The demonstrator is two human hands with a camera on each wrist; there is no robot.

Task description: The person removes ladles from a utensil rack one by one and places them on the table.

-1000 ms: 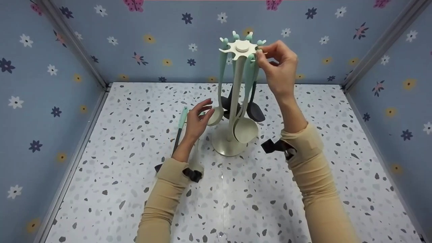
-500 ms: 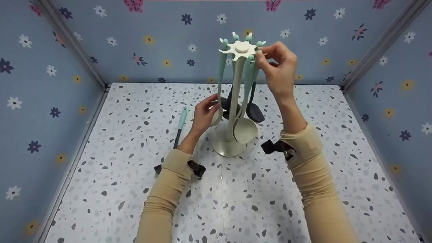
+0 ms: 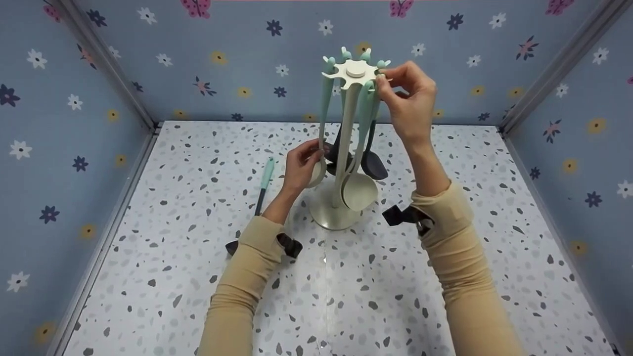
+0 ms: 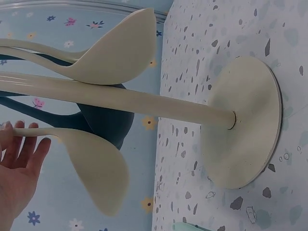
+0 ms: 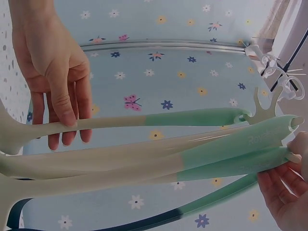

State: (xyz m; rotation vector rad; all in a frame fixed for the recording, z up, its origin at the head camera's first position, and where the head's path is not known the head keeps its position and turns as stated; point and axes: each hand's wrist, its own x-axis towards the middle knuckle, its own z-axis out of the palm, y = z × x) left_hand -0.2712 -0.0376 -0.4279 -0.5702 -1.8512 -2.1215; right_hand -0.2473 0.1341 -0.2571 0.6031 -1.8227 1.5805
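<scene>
A cream utensil rack stands upright on a round base, with several green-handled utensils hanging from its hooks. My left hand pinches the thin cream shaft of a hanging ladle on the left side, just above its bowl. Up at the rack's top, my right hand pinches a hook at the right, thumb and forefinger close against the end of a green handle. Another cream ladle hangs at the front. Behind it hang dark utensils, among them a flat-headed turner.
Left of the rack, a utensil with a green handle and dark head lies on the speckled table, partly hidden by the left sleeve. Flower-patterned panels rise at the back and both sides.
My left hand has moved right from beside the hanging ladle and taken hold of its shaft. My right hand has stayed at the top of the rack.
</scene>
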